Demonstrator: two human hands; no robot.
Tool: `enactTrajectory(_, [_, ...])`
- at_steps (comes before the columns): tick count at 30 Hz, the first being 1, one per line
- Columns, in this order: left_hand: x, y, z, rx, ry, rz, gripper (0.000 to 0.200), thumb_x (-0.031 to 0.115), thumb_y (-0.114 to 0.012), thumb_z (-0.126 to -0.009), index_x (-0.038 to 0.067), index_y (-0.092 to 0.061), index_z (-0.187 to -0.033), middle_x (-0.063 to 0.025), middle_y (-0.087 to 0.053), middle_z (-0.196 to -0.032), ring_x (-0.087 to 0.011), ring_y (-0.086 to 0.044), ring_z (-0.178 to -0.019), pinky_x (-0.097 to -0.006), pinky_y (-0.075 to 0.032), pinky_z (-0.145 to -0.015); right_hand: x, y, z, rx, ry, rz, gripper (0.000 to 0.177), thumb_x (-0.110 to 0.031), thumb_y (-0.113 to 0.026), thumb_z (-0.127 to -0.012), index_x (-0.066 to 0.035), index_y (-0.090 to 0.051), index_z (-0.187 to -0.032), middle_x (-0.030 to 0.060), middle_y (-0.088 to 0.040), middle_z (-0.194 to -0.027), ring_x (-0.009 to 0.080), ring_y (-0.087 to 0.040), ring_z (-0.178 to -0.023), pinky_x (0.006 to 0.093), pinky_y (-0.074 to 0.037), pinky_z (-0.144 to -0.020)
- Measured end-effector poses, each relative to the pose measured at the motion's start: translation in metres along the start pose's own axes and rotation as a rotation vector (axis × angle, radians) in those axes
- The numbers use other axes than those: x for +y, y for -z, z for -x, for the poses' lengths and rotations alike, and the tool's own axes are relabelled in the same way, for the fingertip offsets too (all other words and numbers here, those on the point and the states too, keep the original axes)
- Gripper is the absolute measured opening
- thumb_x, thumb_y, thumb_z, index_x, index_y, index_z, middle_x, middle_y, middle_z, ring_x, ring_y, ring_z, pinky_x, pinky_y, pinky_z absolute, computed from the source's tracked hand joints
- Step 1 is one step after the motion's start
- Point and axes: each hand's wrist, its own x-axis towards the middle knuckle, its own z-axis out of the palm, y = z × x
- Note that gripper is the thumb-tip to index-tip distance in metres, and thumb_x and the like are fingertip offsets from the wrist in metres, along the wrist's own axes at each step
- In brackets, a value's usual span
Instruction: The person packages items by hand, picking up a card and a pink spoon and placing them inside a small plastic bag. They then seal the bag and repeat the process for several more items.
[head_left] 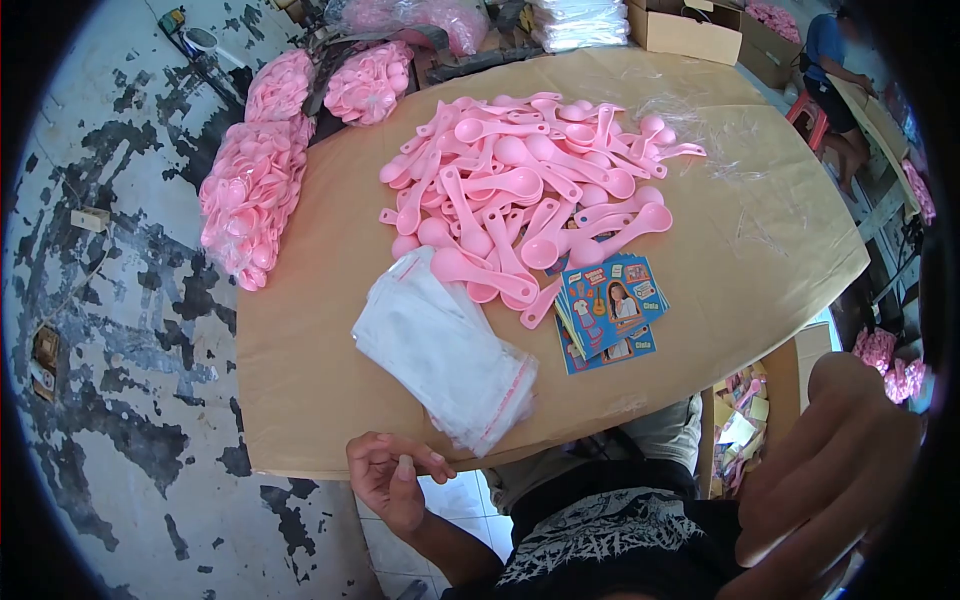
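At the table's near edge, my left hand (398, 478) is raised with its fingers loosely curled and apart, holding nothing. It is nearest to a stack of clear plastic bags (440, 345). My right hand (835, 450) is large and close to the camera at the right; its fingers point down and its fingertips are not clear. A big heap of pink plastic spoons (520, 180) lies at the middle of the table, some resting on the bags' upper edge. Right of the bags sits a small stack of blue printed cards (610, 305).
The brown paper-covered table (320, 350) carries bundles of pink spoons (255, 190) at its left edge. Thin plastic scraps (750, 150) lie at the right. An open box (738, 430) of packets stands below the right edge. Another person (840, 80) sits at the far right.
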Motion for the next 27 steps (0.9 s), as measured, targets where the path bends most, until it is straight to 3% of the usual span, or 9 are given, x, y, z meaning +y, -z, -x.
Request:
enactTrajectory(4, [-0.003,0.002,0.000,-0.010,-0.023,-0.089,0.032,0.011,-0.056,-0.092,0.001,-0.038,-0.116,-0.0146,-0.057,-0.070,-0.0161,-0.050,-0.043,-0.0328,-0.052,-0.039,0.002,0.004,-0.006,-0.022,0.005,-0.014,0.018,-0.008,-0.057,-0.084,0.000,-0.064,-0.098,0.0110,-0.070,-0.088,0.0195,-0.062,-0.059,0.0292,-0.050,-0.050])
enactTrajectory(10, [0.004,-0.004,0.001,0.036,0.034,-0.010,0.026,0.002,-0.055,-0.087,0.000,-0.046,-0.112,-0.0212,-0.063,-0.081,-0.0184,-0.059,-0.059,-0.0334,-0.055,-0.058,0.022,0.022,-0.015,0.060,-0.090,0.018,0.017,-0.008,-0.056,-0.084,0.000,-0.064,-0.097,0.0114,-0.070,-0.088,0.0193,-0.062,-0.058,0.0289,-0.049,-0.050])
enactTrajectory(13, [0.001,-0.012,-0.007,0.082,-0.181,-0.232,0.024,0.002,-0.060,-0.083,-0.001,-0.055,-0.106,-0.0211,-0.064,-0.095,-0.0249,-0.063,-0.080,-0.0393,-0.053,-0.076,0.060,0.020,-0.036,0.258,-0.266,0.289,0.020,-0.010,-0.057,-0.086,0.001,-0.062,-0.102,0.0116,-0.068,-0.088,0.0217,-0.062,-0.063,0.0313,-0.050,-0.054])
enactTrajectory(15, [0.009,-0.022,-0.021,-0.029,-0.275,-0.620,0.026,0.004,-0.064,-0.079,0.000,-0.060,-0.104,-0.0187,-0.064,-0.105,-0.0298,-0.060,-0.095,-0.0424,-0.048,-0.086,0.098,0.008,-0.059,0.353,-0.387,0.571,0.029,-0.014,-0.060,-0.089,0.003,-0.058,-0.113,0.0116,-0.063,-0.085,0.0266,-0.063,-0.074,0.0364,-0.051,-0.063])
enactTrajectory(16, [0.013,-0.026,-0.027,-0.087,-0.324,-0.816,0.026,0.005,-0.066,-0.078,0.000,-0.062,-0.104,-0.0175,-0.063,-0.110,-0.0322,-0.059,-0.103,-0.0439,-0.046,-0.091,0.116,0.001,-0.062,0.337,-0.402,0.659,0.030,-0.018,-0.062,-0.089,0.003,-0.059,-0.110,0.0126,-0.063,-0.085,0.0283,-0.064,-0.076,0.0384,-0.051,-0.065])
enactTrajectory(20, [0.007,-0.030,-0.038,-0.285,-0.203,-0.949,0.033,0.009,-0.068,-0.076,0.003,-0.066,-0.107,-0.0110,-0.062,-0.118,-0.0363,-0.053,-0.115,-0.0450,-0.040,-0.099,0.161,-0.016,-0.076,0.230,-0.500,0.855,0.041,-0.034,-0.065,-0.086,0.002,-0.061,-0.105,0.0138,-0.065,-0.088,0.0319,-0.063,-0.078,0.0425,-0.050,-0.068])
enactTrajectory(27, [0.000,-0.023,-0.037,-0.303,-0.214,-0.986,0.028,0.010,-0.069,-0.076,0.005,-0.067,-0.103,-0.0105,-0.062,-0.122,-0.0359,-0.051,-0.121,-0.0479,-0.037,-0.104,0.179,-0.002,-0.091,-0.072,-0.803,0.660,0.037,-0.033,-0.064,-0.088,0.000,-0.059,-0.105,0.0145,-0.064,-0.079,0.0322,-0.064,-0.075,0.0435,-0.048,-0.066])
